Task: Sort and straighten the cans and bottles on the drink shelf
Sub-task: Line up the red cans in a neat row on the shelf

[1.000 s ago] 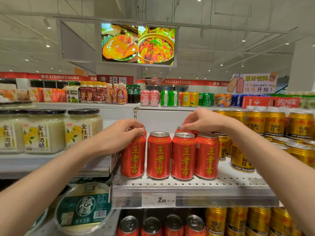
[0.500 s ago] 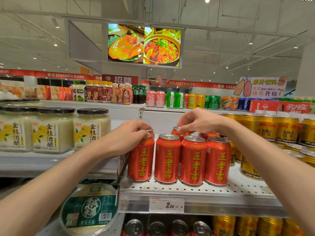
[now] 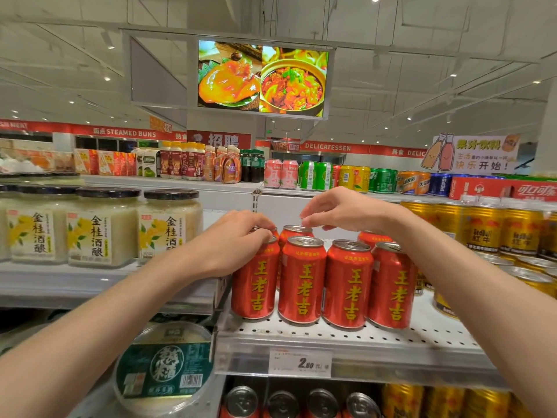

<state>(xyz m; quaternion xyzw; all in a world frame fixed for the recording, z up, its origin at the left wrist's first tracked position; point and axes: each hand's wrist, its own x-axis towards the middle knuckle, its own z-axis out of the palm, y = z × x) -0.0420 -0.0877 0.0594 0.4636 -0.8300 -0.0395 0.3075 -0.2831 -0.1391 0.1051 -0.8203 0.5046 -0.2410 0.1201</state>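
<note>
My left grip [image 3: 238, 239] curls over the leftmost front red can [image 3: 254, 279] on the shelf [image 3: 346, 333]; my right grip [image 3: 334, 211] hovers, fingers loose and empty, above the can behind [image 3: 297, 230]. I'd twist gently, labels forward, without nudging neighbours.

Bright, even ceiling-spot lighting (soft shadows), wide-angle bending at edges

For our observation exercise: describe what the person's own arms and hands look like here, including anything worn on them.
Both forearms are bare as far as the view shows: no sleeves, gloves, watch or bracelet. The left hand and right hand show no rings on the visible fingers. The nails look short and unpainted. Each arm enters from a lower corner.
</note>
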